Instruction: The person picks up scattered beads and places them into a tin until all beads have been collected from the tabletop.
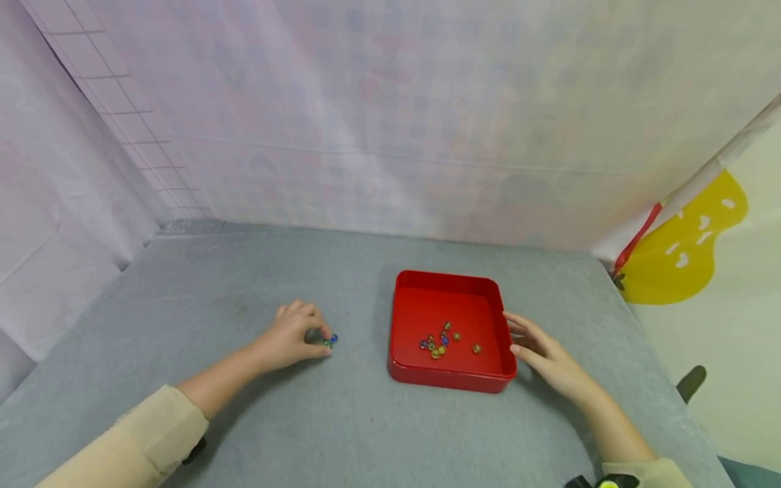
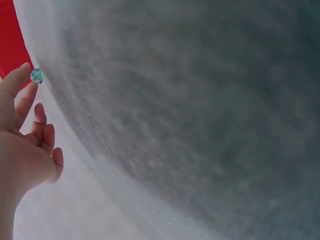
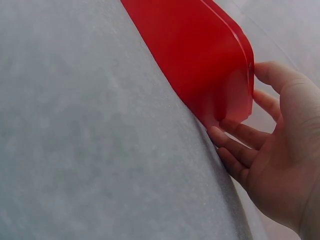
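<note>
Between thumb and forefinger, my left hand pinches a small glass marble showing blue and green. The head view shows a blue and a green spot at the fingertips; whether that is one marble or two I cannot tell. That hand is just above the grey tabletop, left of a square red tray. Inside the tray lie several small marbles, yellowish and blue, mostly towards its near side. My right hand rests its loosely bent fingertips against the tray's right outer wall, also seen in the right wrist view.
A grey cloth covers the table. Pale patterned curtains hang behind it and on the left. Beyond the right edge is a pale surface with a yellow shape on it.
</note>
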Demonstrator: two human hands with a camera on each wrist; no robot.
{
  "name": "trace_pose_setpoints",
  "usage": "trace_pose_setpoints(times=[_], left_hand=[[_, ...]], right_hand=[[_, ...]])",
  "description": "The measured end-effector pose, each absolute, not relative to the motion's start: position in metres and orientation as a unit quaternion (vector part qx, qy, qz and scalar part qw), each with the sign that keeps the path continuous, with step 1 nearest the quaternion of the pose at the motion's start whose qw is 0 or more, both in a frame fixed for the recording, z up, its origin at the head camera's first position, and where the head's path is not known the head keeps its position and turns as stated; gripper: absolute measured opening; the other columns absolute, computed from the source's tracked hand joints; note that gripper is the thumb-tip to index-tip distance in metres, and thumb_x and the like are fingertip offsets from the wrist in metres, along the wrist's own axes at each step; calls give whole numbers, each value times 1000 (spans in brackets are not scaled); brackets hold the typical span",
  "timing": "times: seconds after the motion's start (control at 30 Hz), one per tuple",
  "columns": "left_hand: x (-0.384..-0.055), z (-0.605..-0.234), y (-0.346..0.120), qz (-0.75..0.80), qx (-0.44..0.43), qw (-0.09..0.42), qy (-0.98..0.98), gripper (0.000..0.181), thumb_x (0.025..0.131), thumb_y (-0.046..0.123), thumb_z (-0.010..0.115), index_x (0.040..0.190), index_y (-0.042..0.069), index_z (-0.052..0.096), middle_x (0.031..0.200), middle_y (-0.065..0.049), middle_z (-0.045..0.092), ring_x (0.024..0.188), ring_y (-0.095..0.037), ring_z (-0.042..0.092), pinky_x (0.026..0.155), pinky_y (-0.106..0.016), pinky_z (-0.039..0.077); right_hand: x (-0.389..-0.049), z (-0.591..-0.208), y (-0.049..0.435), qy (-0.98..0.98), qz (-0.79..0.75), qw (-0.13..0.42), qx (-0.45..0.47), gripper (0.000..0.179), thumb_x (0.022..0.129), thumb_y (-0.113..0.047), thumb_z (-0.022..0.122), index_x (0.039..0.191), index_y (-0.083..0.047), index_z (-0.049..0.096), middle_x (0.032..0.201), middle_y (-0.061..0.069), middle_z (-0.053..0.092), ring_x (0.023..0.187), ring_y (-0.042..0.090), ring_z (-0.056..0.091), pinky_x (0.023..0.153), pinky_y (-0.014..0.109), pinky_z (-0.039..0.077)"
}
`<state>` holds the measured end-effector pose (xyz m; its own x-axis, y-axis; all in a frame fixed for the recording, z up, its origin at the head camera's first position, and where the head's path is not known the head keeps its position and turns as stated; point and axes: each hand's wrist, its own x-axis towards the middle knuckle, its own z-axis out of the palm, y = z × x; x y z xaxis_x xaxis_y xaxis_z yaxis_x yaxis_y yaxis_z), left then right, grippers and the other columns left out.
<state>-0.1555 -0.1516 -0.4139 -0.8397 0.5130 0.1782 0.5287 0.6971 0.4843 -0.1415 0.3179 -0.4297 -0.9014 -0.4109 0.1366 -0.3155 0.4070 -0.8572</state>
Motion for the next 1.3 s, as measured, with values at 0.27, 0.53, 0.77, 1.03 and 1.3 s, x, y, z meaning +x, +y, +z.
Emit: trace_pose_setpoints(times=[0.27,0.53,0.77,1.03,1.3], left_hand=[[-156,-417,-151,-260,-277,6,-925,17,75,25,82,87,19,73,88,9,53,89,-15,42,82,-40,27],[-158,-422,-152,-259,-278,7,-925,15,76,23,82,87,19,73,88,9,53,90,-15,43,81,-40,27],[-159,-423,-152,-253,-280,9,-926,14,76,24,82,86,21,73,88,10,53,90,-16,43,81,-40,28],[-158,-421,-151,-254,-279,10,-926,13,77,23,81,86,20,72,88,9,53,89,-16,43,80,-39,28],[-158,-420,-153,-263,-276,15,-924,13,77,22,81,86,19,72,87,8,54,89,-16,43,79,-40,26]], right_hand=[[-141,-430,318,836,-500,47,-219,55,98,-8,52,149,-6,31,138,26,43,111,2,52,84,25,47],[-141,-431,319,835,-500,41,-227,55,97,-7,52,148,-5,32,137,27,44,109,2,53,83,25,48],[-141,-430,319,837,-499,43,-222,55,98,-8,52,148,-5,32,137,27,44,110,1,52,84,24,47],[-141,-429,318,838,-497,39,-223,55,97,-7,53,148,-5,32,137,26,44,110,3,53,83,25,48],[-140,-428,317,840,-496,46,-216,56,98,-9,53,149,-7,32,138,25,44,112,13,54,83,26,48]])
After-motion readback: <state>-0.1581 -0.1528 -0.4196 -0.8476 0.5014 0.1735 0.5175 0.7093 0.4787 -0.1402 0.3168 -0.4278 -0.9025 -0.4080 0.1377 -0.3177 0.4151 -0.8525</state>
